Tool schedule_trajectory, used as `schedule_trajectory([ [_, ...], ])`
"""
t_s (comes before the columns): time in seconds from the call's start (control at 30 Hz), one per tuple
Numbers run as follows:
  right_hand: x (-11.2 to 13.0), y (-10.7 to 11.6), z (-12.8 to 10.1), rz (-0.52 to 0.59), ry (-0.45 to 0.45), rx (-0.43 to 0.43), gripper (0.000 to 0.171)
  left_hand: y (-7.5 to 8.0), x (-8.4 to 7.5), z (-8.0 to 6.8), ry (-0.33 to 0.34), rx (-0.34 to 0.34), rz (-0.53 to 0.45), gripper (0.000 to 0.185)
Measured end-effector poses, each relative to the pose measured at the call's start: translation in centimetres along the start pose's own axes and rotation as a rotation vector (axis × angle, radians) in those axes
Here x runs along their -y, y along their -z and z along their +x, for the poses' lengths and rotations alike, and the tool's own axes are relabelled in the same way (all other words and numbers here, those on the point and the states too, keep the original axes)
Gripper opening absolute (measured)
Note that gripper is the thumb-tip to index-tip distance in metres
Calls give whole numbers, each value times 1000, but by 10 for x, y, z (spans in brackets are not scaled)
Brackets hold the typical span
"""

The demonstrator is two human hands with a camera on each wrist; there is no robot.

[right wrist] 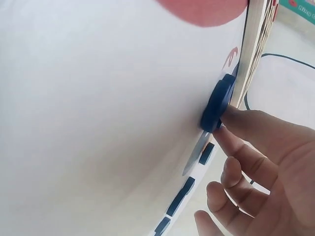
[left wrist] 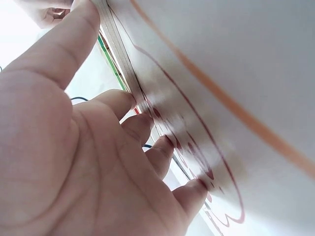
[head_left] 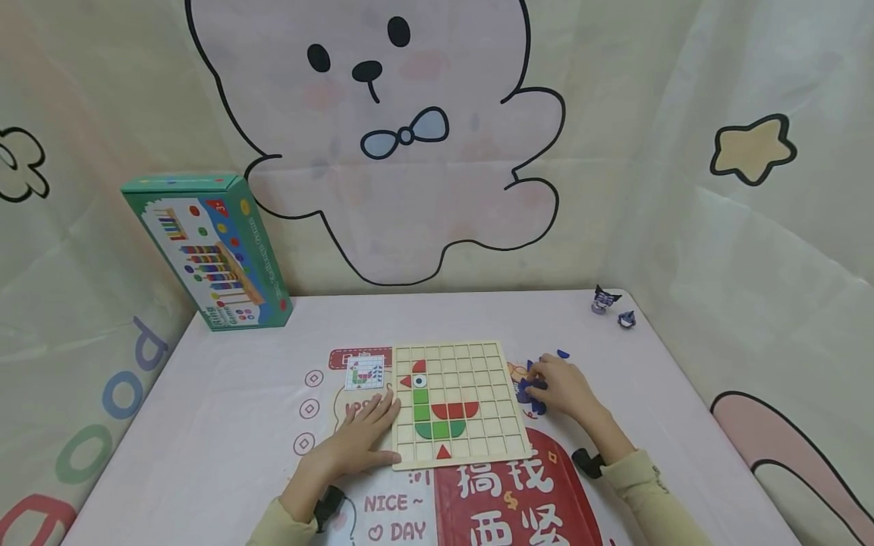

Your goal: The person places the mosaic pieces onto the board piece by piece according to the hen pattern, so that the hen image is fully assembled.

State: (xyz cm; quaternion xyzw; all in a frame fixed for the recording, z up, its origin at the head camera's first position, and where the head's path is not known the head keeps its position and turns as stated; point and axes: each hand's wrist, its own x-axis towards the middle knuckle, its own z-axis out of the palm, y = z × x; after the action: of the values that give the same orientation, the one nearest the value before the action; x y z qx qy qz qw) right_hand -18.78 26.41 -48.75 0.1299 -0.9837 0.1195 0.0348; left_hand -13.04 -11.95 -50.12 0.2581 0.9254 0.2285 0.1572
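Observation:
A square wooden grid board (head_left: 481,379) lies flat, bearing red and green pieces (head_left: 421,409) in a bird-like figure with a round eye piece (head_left: 419,381). Along the board's left edge rests my left hand (head_left: 360,440), fingers spread and thumb at the near corner. In the left wrist view those fingertips (left wrist: 160,147) touch the board's side and the printed surface. Right of the board, my right hand (head_left: 565,387) reaches into several dark blue pieces (head_left: 531,396). Its thumb and forefinger pinch at a blue piece (right wrist: 215,105) beside the board's edge; whether it is lifted cannot be seen.
A small pattern card (head_left: 365,373) lies at the board's upper left. A green game box (head_left: 212,254) stands at the back left. Two small wrapped items (head_left: 604,300) sit at the far right corner. Beneath the board spreads a printed mat (head_left: 519,500).

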Motion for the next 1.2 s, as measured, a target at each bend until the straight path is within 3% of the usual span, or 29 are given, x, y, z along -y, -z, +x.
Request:
schedule_trajectory([
  [0.53,4,-1,6,-14,10,1,17,0,-2,0,-2,0,6,88],
  [0.77,11,-1,7,-12,57,-51,17,0,-1,1,-3,-3,6,88],
  [1.2,39,-2,15,-4,153,-34,14,-1,0,1,4,0,3,88],
])
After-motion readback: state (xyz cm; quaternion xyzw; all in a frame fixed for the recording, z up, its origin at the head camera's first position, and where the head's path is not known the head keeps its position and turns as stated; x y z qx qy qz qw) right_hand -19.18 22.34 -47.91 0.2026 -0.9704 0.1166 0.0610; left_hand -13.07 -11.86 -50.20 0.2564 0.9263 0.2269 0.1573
